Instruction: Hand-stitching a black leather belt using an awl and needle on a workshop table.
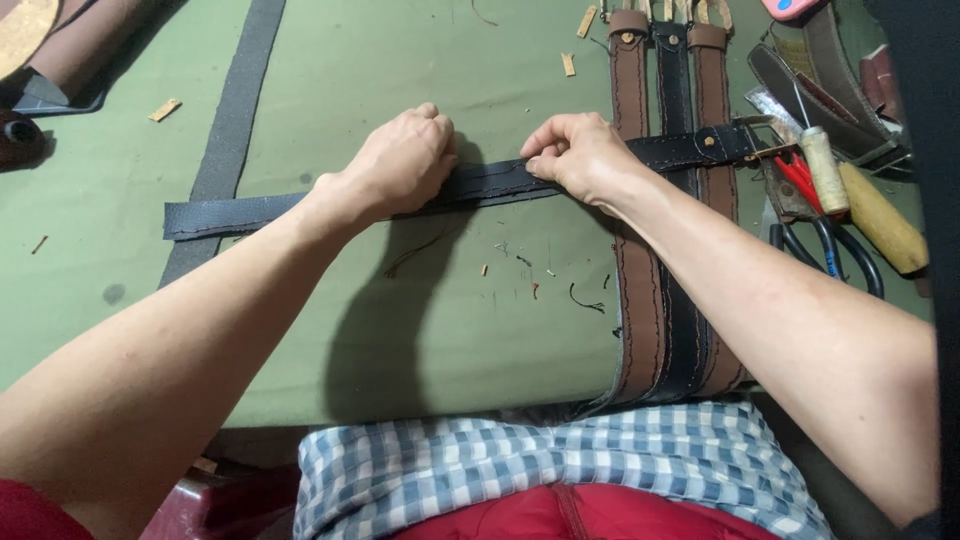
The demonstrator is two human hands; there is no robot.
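Note:
A dark grey-black leather belt (230, 214) lies crosswise on the green work mat (400, 320), its buckle end at the right. My left hand (400, 160) presses down on the belt near its middle, fingers curled over it. My right hand (575, 152) pinches the same belt a little further right, thumb and fingertips on its edge. The two hands sit close together with a short bare stretch of belt between them.
Three belts, two brown (636, 300) and one black, run lengthwise under the crosswise belt at the right. Tools lie at the right edge: a wooden-handled tool (880, 222), red-handled pliers (797, 178), black scissors (845, 255). A grey strap (232, 110) lies at the left. Thread scraps dot the mat.

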